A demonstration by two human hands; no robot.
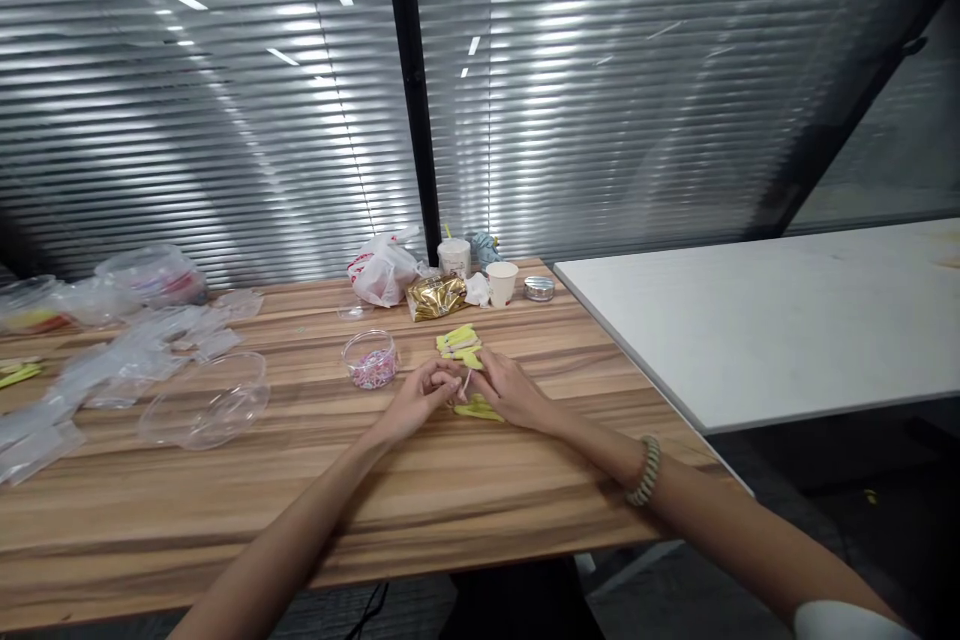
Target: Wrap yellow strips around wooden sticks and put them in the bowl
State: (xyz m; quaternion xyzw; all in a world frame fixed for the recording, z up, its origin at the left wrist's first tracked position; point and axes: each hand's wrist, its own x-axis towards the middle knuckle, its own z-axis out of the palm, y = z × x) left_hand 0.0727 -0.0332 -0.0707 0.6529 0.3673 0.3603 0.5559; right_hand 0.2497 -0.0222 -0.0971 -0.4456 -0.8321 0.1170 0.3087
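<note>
Your left hand (415, 402) and right hand (511, 390) are sitting curled fingertip to fingertip at a thin white stick (466, 383), grip unclear, over yellow-green pieces (457, 344). You're risking the clear bowl of sprinkles (370, 361) just beside: a sideways knock tips it. A gold foil packet (436, 298) is lying beyond, not blocking you.

No legible text anywhere — red print on white plastic bag (386, 272) too blurred to read.

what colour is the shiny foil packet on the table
The foil packet is metallic gold with darker creases; it shows best in the head view, the only one.
</note>
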